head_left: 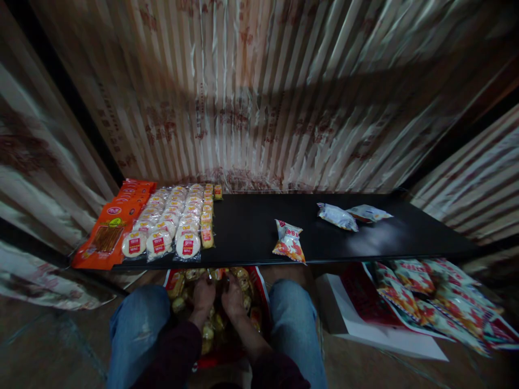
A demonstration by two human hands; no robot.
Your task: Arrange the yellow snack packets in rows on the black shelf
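Note:
Both my hands reach into a red-rimmed box (264, 294) between my knees, which holds several small gold-wrapped snacks (207, 337). My left hand (204, 296) is near the far side of the box, its fingers curled together among the snacks. Close to its right, my right hand (233, 297) has its fingers curled inward too. What the fingertips grip is dark and partly hidden. A column of the yellow snack packs (207, 229) stands on the black shelf (243, 227) above the box, beside rows of round white crackers (187, 246) in clear wrappers.
Orange snack bags (107, 235) lie at the shelf's left end. One white-and-orange chip bag (289, 242) lies mid-shelf, with two pale bags (337, 216) farther right. A white carton (389, 340) with several chip bags (454, 302) sits right of my knee. Striped curtains (259, 108) enclose the shelf.

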